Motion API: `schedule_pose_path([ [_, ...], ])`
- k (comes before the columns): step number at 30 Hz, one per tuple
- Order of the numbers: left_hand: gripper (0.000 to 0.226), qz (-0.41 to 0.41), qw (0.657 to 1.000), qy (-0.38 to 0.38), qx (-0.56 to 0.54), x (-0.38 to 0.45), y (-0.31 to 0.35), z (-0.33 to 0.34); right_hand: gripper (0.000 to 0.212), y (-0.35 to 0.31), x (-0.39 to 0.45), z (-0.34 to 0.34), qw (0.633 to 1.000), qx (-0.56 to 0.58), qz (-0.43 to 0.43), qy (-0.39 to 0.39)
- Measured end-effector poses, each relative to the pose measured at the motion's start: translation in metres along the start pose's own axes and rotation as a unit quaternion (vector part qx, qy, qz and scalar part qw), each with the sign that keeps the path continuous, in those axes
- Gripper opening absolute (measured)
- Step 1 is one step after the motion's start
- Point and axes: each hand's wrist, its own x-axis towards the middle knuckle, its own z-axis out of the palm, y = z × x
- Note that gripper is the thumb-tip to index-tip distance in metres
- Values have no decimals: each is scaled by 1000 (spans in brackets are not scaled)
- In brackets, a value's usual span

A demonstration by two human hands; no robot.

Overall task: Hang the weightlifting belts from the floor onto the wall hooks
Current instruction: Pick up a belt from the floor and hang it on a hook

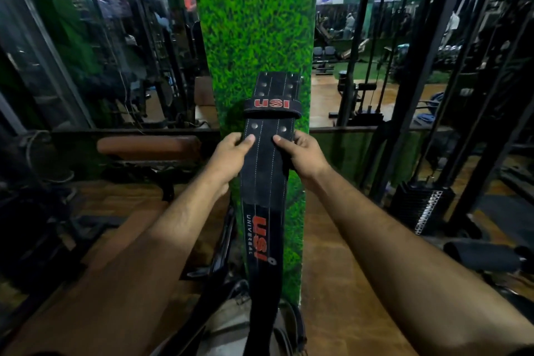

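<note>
Both hands hold the black belt [267, 170] flat against the grass-covered pillar [254, 23]: the left hand [231, 153] and right hand [306, 153] each grip an edge, thumbs pressed on its face, probably to steady its holed top end while finding a hook, which I cannot see. Its tail hangs toward more belts [231, 324] lying on the wooden floor [332, 254]. Dim gym machines stand around.

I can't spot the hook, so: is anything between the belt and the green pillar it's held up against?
Nothing visible. Both hands, left hand and right hand, hold the black belt flat against the green pillar; no hook shows.
</note>
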Motion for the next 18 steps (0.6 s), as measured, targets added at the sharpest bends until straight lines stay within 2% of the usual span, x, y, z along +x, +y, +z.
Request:
schedule_pose_path([
  [3, 22, 60, 998, -29, -21, 8, 18, -5, 24, -18, 3, 9, 998, -15, -59, -4],
  [7, 21, 131, 989, -40, -49, 9, 33, -4, 33, -46, 10, 32, 997, 26, -63, 47],
  [9, 21, 144, 987, -44, -60, 12, 45, -3, 24, -60, 13, 41, 992, 27, -86, 91],
  [11, 18, 165, 983, -46, -71, 16, 58, -2, 3, -76, 14, 46, 986, 18, -119, 119],
  [12, 17, 173, 981, -43, -82, 18, 64, -2, 10, -83, 16, 48, 982, 12, -131, 135],
  [14, 15, 177, 977, -28, -114, 20, 75, 2, 4, -95, 22, 52, 976, 16, -152, 156],
  [16, 16, 168, 974, -21, -149, 19, 82, 8, 13, -106, 32, 52, 968, 19, -176, 180],
  [18, 18, 151, 971, -29, -181, 20, 87, 14, 11, -120, 38, 50, 957, 9, -211, 201],
])
